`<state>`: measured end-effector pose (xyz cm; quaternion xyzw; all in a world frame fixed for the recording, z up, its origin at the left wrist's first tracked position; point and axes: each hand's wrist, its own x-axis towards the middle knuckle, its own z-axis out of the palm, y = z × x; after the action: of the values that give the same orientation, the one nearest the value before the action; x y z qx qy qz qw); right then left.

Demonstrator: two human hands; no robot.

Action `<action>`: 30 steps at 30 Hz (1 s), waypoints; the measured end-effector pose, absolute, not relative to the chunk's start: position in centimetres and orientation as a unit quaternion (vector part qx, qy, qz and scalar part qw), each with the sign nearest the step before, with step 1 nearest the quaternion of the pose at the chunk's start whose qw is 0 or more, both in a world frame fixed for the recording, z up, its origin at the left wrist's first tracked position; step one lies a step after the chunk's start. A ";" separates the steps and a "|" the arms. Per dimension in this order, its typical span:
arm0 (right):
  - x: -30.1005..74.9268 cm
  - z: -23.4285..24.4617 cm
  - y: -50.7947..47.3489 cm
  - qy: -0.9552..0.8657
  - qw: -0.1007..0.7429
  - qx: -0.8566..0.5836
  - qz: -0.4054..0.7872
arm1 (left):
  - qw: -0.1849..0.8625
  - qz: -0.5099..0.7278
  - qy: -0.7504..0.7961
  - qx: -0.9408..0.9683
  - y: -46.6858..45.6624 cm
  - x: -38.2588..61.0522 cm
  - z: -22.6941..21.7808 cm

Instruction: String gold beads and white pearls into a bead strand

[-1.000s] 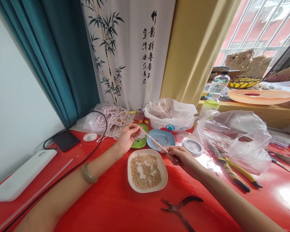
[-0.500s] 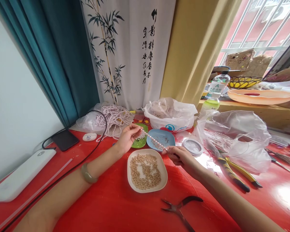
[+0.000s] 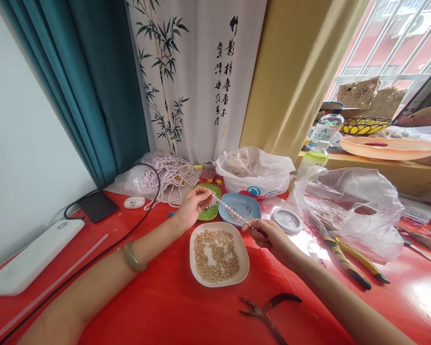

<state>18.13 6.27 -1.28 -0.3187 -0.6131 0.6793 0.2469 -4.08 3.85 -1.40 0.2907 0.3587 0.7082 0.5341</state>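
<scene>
A beaded strand (image 3: 227,209) of small pale pinkish beads is stretched between my two hands, slanting down to the right. My left hand (image 3: 193,205), a bangle on its wrist, pinches the upper end above the green dish (image 3: 215,211). My right hand (image 3: 267,234) is closed on the lower end, beside the blue dish (image 3: 249,200); a thin dark piece shows at its fingers, too small to name. Below the strand stands a cream dish (image 3: 245,273) holding many gold beads (image 3: 219,270). Dark-handled pliers (image 3: 260,311) lie nearer to me on the red table.
Looped pearl strands (image 3: 170,173) lie at the back left, near a black phone (image 3: 97,207) and a white power bank (image 3: 39,254). A filled plastic bag (image 3: 256,167) stands behind the dishes. Yellow-and-black pliers (image 3: 352,261) and another clear bag (image 3: 377,215) are at right. A black cable (image 3: 129,235) crosses the left.
The view has shifted slightly. Both hands keep their hold on the beaded strand, with hardly any movement; the dishes and pliers stay where they were.
</scene>
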 end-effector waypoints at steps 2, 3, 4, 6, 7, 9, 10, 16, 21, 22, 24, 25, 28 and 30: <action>18.2 -1.4 6.3 -0.614 0.245 -0.321 0.678 | 0.536 0.706 0.359 0.294 3.9 -4.0 -1.4; 18.2 -1.4 6.4 -0.615 0.243 -0.322 0.678 | 0.537 0.704 0.359 0.295 3.9 -4.0 -1.5; 18.3 -1.5 6.4 -0.616 0.240 -0.322 0.678 | 0.538 0.702 0.358 0.298 3.8 -3.9 -1.5; 18.4 -1.6 6.5 -0.618 0.232 -0.323 0.678 | 0.543 0.696 0.358 0.304 3.8 -3.6 -1.6; 18.4 -1.7 6.5 -0.619 0.229 -0.324 0.678 | 0.546 0.692 0.358 0.307 3.7 -3.5 -1.6; 18.4 -1.9 6.7 -0.619 0.225 -0.330 0.676 | 0.553 0.684 0.359 0.313 3.7 -3.3 -1.8; 18.4 -1.9 6.7 -0.620 0.226 -0.334 0.674 | 0.555 0.681 0.359 0.315 3.7 -3.2 -1.9; 18.3 -1.5 6.6 -0.624 0.240 -0.350 0.656 | 0.555 0.678 0.371 0.309 3.8 -3.5 -2.6; 18.4 -1.7 6.8 -0.630 0.239 -0.358 0.646 | 0.556 0.670 0.382 0.311 3.9 -3.6 -2.8; 18.4 -1.9 6.8 -0.633 0.238 -0.356 0.645 | 0.556 0.668 0.384 0.312 3.9 -3.5 -2.8; 18.5 -2.2 6.9 -0.638 0.232 -0.351 0.645 | 0.559 0.662 0.388 0.314 3.8 -3.5 -2.9; 18.5 -2.3 6.9 -0.640 0.228 -0.349 0.645 | 0.562 0.658 0.389 0.316 3.8 -3.4 -2.9; 18.4 -2.6 7.0 -0.639 0.222 -0.349 0.648 | 0.569 0.650 0.390 0.320 3.7 -3.3 -3.0; 18.4 -2.7 7.2 -0.634 0.225 -0.353 0.650 | 0.572 0.648 0.389 0.319 3.7 -3.2 -3.0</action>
<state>18.40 7.15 -2.67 -0.3531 -0.6339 0.6504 0.2248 -3.21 3.67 -2.99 0.3194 0.3886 0.6477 0.5722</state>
